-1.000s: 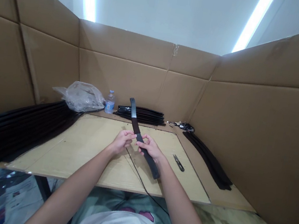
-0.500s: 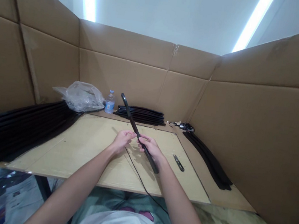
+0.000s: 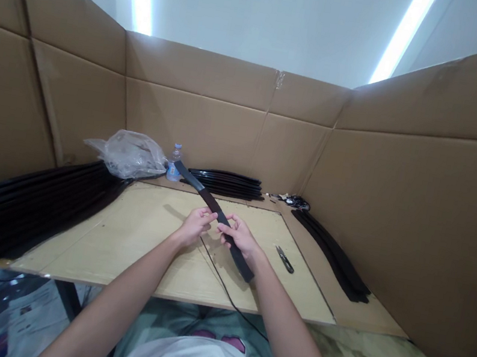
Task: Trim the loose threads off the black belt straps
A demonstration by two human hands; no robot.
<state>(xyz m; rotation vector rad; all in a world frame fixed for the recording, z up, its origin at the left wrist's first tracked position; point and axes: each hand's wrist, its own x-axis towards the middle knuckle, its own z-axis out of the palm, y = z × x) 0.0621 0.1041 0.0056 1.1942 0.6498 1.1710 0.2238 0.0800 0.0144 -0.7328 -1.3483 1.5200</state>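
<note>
A long flat black strip (image 3: 200, 190) is held above the wooden board (image 3: 128, 233), slanting from the far left down to the near right. My left hand (image 3: 194, 227) pinches it near its middle. My right hand (image 3: 240, 237) grips it just to the right, with the strip's lower end sticking out past my wrist. A thin black thread (image 3: 221, 282) runs from under my hands toward my body.
Small black snips (image 3: 285, 260) lie on the board to the right. Stacks of black strips lie at the left (image 3: 25, 197), at the back (image 3: 228, 183) and at the right (image 3: 335, 258). A plastic bag (image 3: 128, 153) and water bottle (image 3: 173, 166) stand at the back. Cardboard walls enclose the table.
The strip's far end has swung down and to the left, and the strip has been turned about its length between my fingers. Both hands stay in nearly the same place.
</note>
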